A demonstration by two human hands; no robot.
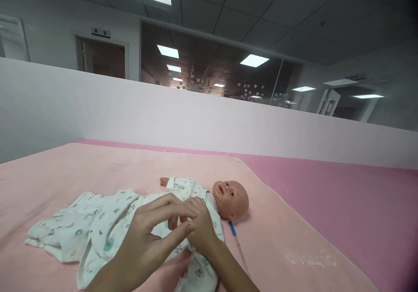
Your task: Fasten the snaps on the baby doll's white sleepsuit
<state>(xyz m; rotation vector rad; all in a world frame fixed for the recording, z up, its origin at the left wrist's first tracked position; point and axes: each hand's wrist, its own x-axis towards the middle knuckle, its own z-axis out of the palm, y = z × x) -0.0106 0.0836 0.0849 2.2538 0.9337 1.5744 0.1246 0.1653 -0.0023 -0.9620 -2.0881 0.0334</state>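
Note:
A baby doll (233, 199) lies on its back with its head to the right, wearing a white romper (107, 222) printed with small coloured figures. Over the doll's chest, my left hand (150, 226) has its fingers stretched out and slightly bent, the thumb apart from the index fingertip. Close against it, my right hand (200, 224) rests on the doll's upper body with curled fingers. Its fingertips are partly hidden behind my left hand, so what they hold cannot be made out. A thin clear stick with a blue end (232, 228) lies beside the doll's head, near my right forearm.
Beneath the doll spreads a pale pink blanket (287, 222) with faint lettering at the right. It lies on a darker pink surface (326, 183). A white raised panel (196, 118) borders the far side. Beyond it are a doorway (106, 59) and a large window.

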